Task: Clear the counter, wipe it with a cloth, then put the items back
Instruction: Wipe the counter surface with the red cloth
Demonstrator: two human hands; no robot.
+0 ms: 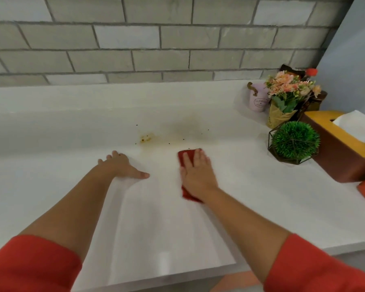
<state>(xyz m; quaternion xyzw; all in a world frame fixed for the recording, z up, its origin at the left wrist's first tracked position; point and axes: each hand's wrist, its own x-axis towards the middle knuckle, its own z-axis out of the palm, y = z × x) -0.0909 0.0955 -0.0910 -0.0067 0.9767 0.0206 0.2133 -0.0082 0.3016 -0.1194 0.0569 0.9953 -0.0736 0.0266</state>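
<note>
On the white counter [72,123], near its middle: red cloth [185,157] lying flat, pressed under right hand [195,173], fingers straight and close together on top. Beside it, left hand [120,165] palm down on bare surface, fingers spread, thumb out, holding nothing. Just beyond cloth, brownish stain [145,139] and dark crumbs. Grouped at far right: pink pot [257,102], flower bouquet [289,91], green ball plant [295,139], tissue box [341,152]
</note>
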